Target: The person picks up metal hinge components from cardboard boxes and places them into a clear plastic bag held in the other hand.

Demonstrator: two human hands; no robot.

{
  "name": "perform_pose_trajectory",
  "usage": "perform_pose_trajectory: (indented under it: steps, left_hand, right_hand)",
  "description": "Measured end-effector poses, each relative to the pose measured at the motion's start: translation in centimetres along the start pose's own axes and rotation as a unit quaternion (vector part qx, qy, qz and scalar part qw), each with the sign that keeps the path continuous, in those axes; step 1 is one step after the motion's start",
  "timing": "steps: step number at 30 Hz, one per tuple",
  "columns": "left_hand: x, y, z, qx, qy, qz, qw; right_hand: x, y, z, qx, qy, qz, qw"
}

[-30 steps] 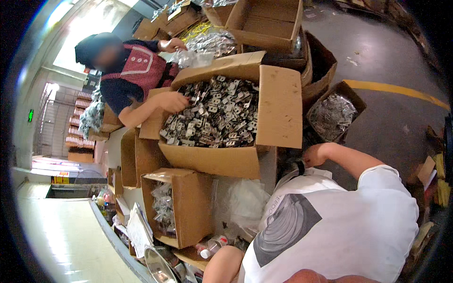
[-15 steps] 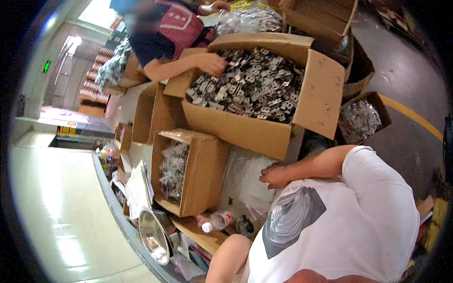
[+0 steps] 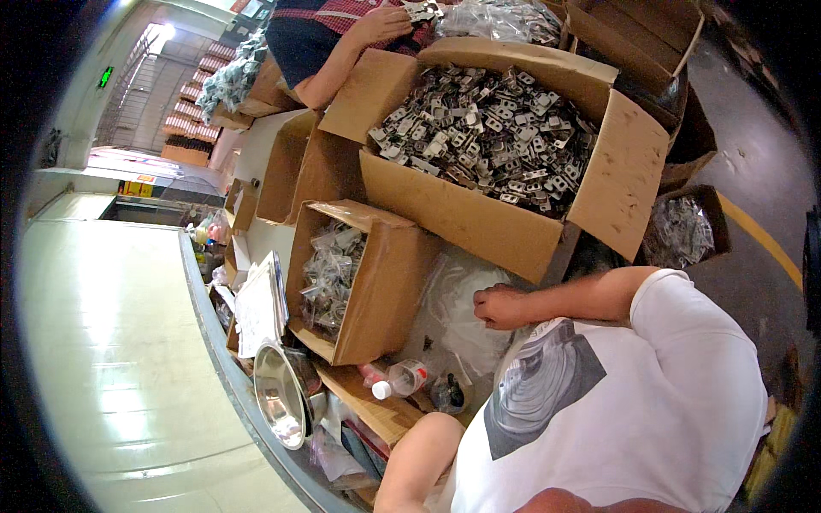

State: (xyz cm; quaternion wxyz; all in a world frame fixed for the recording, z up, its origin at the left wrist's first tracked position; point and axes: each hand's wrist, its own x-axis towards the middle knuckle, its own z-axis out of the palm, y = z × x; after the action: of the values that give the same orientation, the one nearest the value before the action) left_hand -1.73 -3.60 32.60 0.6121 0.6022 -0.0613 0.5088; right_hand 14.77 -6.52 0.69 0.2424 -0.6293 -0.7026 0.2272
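My right hand (image 3: pixel 500 306) is over a clear plastic bag (image 3: pixel 466 321), with its fingers curled inward; anything inside them is hidden. Only a bent part of my left arm (image 3: pixel 423 453) shows at the lower edge, and that hand is out of sight. Beyond my right hand stands a large open cardboard box (image 3: pixel 462 201) full of small metal plates with holes (image 3: pixel 496 132). To the left, a smaller cardboard box (image 3: pixel 389 286) lies tipped with its opening sideways, holding clear bags of metal parts (image 3: pixel 333 278).
Across the large box, a co-worker's hand (image 3: pixel 385 24) holds some metal pieces. A plastic bottle (image 3: pixel 404 379), a steel bowl (image 3: pixel 280 393) and papers (image 3: pixel 259 308) lie left of me. Another carton with bagged parts (image 3: pixel 682 229) stands on the floor at right.
The co-worker's hand has left the large box and moved up, now with metal pieces in it. The whole view has shifted; my right hand stays by the plastic bag.
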Motion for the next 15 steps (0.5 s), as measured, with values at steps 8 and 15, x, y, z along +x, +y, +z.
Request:
perform_pose_trajectory:
  steps: [8,15]
  left_hand:
    - [-4.2,-6.3,-1.7,0.117,0.152,-0.194,0.962]
    - [-12.9,-13.5,-3.5,0.132,0.268,-0.447,0.843]
  right_hand:
    - [-2.2,-4.2,-12.0,0.237,0.077,-0.040,0.968]
    - [-4.0,-4.5,-16.7,0.250,0.038,-0.083,0.964]
